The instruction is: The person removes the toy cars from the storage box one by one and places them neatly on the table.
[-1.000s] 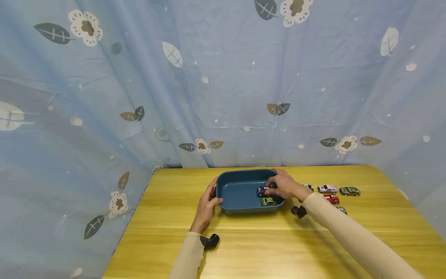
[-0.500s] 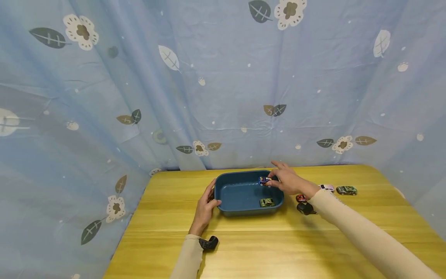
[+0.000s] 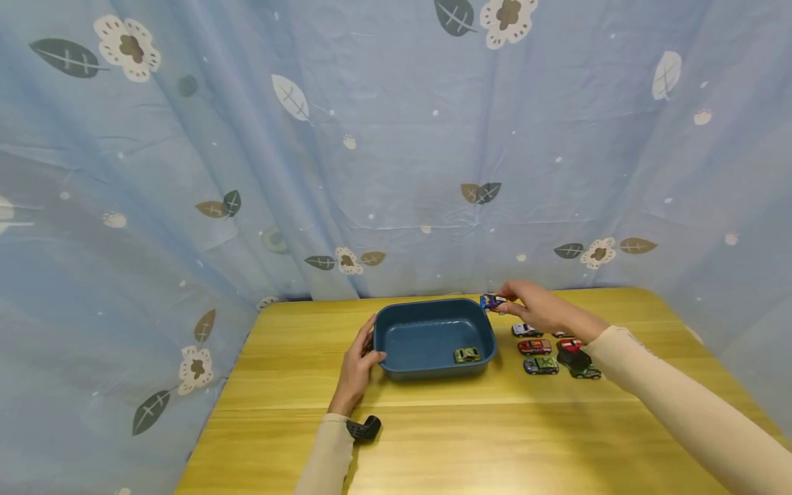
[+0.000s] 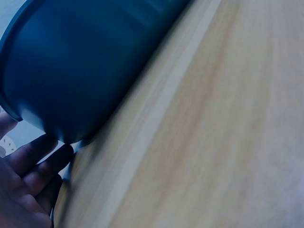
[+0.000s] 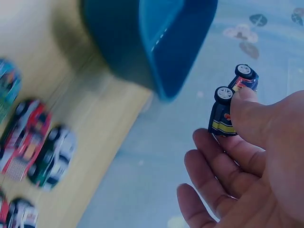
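A blue toy car (image 3: 491, 302) with yellow markings is pinched between the thumb and fingers of my right hand (image 3: 537, 307), just past the right end of the dark blue plastic bin (image 3: 427, 375). In the right wrist view the same toy car (image 5: 222, 112) shows its white-hubbed wheels, and the other fingers are spread below it. My left hand (image 3: 355, 371) grips the bin's left end, thumb at the rim and fingers along the outer wall. Inside the bin, near its right front corner, lies a green camouflage toy car (image 3: 467, 355).
To the right of the bin several toy cars stand in rows on the wooden table (image 3: 433, 440), among them a red one (image 3: 535, 346) and a green one (image 3: 541, 365). My right arm partly covers the group. A blue patterned curtain (image 3: 396, 151) hangs behind the table.
My right hand has lifted the blue toy car from inside the bin and carried it up and right, beyond the rim. The left hand stays at the bin's left end.
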Demonstrator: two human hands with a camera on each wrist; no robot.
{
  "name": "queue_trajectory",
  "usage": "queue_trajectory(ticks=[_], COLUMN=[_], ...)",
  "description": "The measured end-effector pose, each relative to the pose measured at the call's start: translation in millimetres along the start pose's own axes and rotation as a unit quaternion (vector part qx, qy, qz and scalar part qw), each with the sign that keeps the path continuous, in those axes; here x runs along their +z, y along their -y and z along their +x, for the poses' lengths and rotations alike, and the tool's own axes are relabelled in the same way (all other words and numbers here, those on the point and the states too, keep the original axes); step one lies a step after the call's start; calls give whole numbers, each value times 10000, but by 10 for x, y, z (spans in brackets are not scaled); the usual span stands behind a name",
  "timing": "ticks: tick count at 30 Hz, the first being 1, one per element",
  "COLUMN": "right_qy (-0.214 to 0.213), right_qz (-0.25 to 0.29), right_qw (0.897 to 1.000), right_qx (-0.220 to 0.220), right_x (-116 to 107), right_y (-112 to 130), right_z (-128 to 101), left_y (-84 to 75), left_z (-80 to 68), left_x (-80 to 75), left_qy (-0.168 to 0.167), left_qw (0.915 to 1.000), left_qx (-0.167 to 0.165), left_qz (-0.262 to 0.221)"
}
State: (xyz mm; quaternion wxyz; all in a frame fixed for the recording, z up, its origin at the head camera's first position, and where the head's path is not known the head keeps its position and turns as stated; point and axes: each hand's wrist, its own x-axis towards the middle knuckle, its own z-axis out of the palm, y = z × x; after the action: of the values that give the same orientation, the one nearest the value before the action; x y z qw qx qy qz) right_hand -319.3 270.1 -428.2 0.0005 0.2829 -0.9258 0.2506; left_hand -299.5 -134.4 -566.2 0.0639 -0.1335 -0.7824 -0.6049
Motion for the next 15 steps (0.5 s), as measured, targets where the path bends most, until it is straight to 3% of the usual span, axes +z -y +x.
queue_trajectory(ticks=[15], right_qy=[47], right_qz=[-696], right_qw=[9961], right_qx=[541], right_x=[-331], right_y=[-548], right_z=[-683], left_y=[31], left_z=[44], left_x=[-6], left_qy=[18], left_qw=[9999], left_qx=[111], left_qz=[10])
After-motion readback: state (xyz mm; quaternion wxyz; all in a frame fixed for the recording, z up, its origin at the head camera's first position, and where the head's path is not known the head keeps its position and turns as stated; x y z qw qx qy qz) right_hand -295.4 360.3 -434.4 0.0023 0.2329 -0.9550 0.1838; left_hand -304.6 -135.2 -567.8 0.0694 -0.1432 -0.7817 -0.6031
